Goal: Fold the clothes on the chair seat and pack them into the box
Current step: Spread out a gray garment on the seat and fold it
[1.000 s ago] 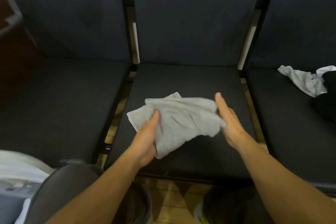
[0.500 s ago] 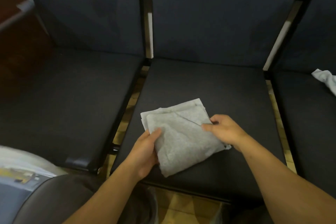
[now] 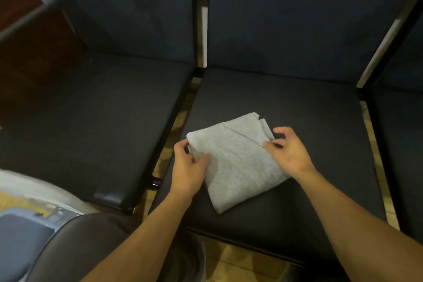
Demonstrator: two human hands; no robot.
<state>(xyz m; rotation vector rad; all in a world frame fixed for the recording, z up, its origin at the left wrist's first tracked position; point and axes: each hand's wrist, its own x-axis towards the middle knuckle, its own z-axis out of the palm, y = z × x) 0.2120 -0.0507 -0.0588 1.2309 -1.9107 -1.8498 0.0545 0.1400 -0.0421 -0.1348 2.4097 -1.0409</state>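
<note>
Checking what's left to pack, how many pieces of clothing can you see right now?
1: a folded grey garment on the middle chair seat, held between the left hand and right hand. Others may lie out of view.

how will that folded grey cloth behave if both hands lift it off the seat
Probably floppy: the grey cloth is soft, layered knit, so unsupported edges may sag or unfold. Likely light, since left hand and right hand manage it by the edges.

head — looks forward and down | close over chair seat (image 3: 286, 103) | single view
</note>
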